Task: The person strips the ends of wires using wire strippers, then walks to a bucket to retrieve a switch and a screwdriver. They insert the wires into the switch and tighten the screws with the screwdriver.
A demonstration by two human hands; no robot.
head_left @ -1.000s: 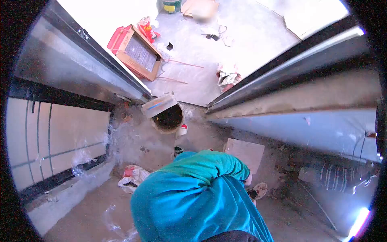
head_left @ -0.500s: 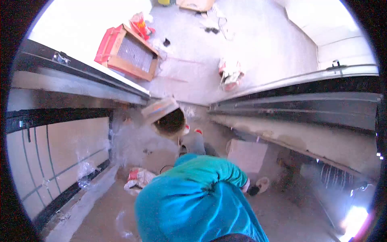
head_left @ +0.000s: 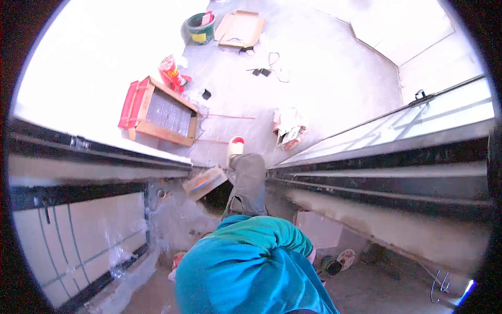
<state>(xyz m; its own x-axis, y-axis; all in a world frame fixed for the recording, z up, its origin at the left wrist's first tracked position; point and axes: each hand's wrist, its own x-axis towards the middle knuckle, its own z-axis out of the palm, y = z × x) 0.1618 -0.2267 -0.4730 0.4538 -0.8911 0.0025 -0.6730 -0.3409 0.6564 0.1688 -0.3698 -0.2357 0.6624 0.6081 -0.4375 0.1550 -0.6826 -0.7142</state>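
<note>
Head view: raised leg point(head_left: 247, 183) points straight ahead through the doorway.

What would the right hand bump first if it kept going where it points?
Only a sliver of the right hand shows under the teal sleeve, pointing down. It would probably meet the dusty floor beside the sandal first, though depth is unclear.

Blown-out glare above, fisheye-warped edges
</note>
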